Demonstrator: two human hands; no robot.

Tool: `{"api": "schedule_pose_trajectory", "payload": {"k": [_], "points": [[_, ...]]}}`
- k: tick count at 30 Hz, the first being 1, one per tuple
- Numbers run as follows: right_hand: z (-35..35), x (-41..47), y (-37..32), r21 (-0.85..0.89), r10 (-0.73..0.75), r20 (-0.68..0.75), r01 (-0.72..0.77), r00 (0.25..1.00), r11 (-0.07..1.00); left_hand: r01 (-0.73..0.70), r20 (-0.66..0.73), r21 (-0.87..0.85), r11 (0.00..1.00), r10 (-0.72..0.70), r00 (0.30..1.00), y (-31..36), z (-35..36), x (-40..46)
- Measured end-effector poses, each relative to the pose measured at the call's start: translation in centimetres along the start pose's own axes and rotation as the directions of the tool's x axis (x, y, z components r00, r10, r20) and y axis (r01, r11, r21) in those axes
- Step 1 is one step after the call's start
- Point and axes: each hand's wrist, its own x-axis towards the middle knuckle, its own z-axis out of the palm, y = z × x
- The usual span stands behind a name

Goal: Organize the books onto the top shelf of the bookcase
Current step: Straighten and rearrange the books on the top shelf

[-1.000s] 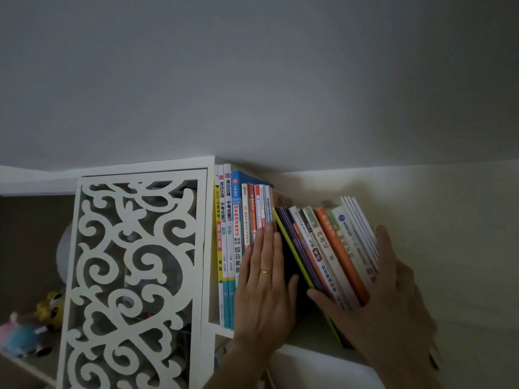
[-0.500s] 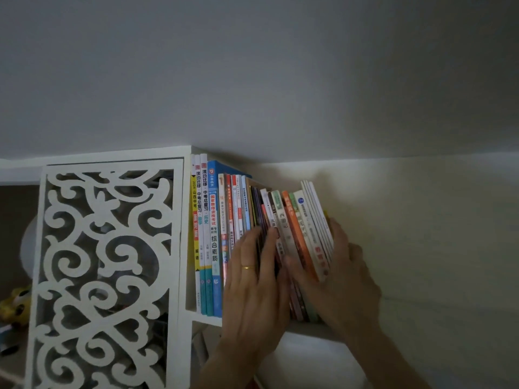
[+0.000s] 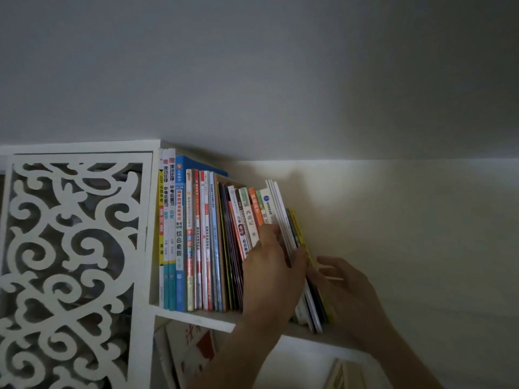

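A row of books (image 3: 196, 237) stands on the white top shelf (image 3: 196, 318), most of them upright. The rightmost ones, some white books (image 3: 280, 209) and a yellow book (image 3: 297, 228), lean slightly left against the row. My left hand (image 3: 271, 276) lies flat over the spines of the right-hand books, fingers pointing up, thumb against the white books. My right hand (image 3: 346, 282) is just right of the yellow book, fingers spread and relaxed, touching its outer side. The lower part of these books is hidden behind my hands.
A white fretwork panel (image 3: 70, 262) closes the bookcase section on the left. More books (image 3: 193, 352) sit on the shelf below, and another book edge (image 3: 341, 372) shows at the lower right. A pale wall (image 3: 407, 234) runs along the right; the ceiling is close above.
The leaning group of books has been pushed left, nearly upright against the row. My left hand has shifted right onto their spines, and my right hand has let go and moved beside the outermost book.
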Motion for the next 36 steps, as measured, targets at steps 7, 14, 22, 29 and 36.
{"api": "schedule_pose_trajectory", "payload": {"k": [7,14,22,29,36], "points": [[-1.5,0.4,0.1,-0.345,-0.143,0.197,0.205,0.97,0.916,0.018,-0.098,-0.014,1.0,-0.019,0.995,1.4,0.1,-1.7],[-1.3,1.2,1.1,-0.471,-0.217,0.208,0.292,0.954,0.832,-0.026,-0.04,0.142,0.99,0.032,0.999,2.3,1.2,-3.1],[-0.3,1.0,1.4,-0.424,-0.25,0.149,0.29,0.957,0.858,0.054,-0.152,0.224,0.973,-0.02,0.988,2.8,0.7,-5.2],[1.0,0.7,0.6,-0.441,-0.213,0.139,0.253,0.967,0.861,-0.115,-0.223,0.145,0.983,0.145,0.964,2.1,-4.5,-7.1],[3.0,-0.4,-0.7,-0.453,-0.149,0.045,0.154,0.988,0.878,-0.198,-0.27,0.295,0.935,0.281,0.921,-0.1,-12.9,-7.9]]}}
